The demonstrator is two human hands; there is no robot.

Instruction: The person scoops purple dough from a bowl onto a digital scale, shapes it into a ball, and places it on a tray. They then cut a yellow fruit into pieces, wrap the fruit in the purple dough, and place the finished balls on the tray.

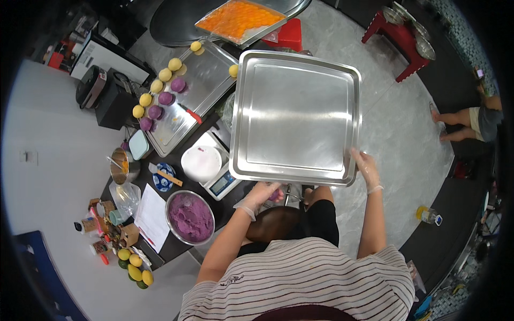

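An empty rectangular stainless steel tray (297,116) is held up in front of me. My right hand (366,168), in a clear plastic glove, grips its lower right edge. My left hand (265,195), gloved too, is at the tray's lower edge with a purple dough ball (275,195) in its fingers; whether it also bears the tray is hard to tell. Left of it, a steel bowl of purple mash (190,218) stands on the dark table near a digital kitchen scale (220,186) with a white plate (201,163). Another metal tray (209,76) holds yellow balls (156,86) and purple balls (166,98).
A red-handled knife (193,116) lies on the further tray. Beyond is a tray of orange pieces (241,20) on a round black table (172,24). A red stool (397,44) with metal lids stands at upper right. Another person's legs (457,124) show at far right. A bottle (429,215) stands at right.
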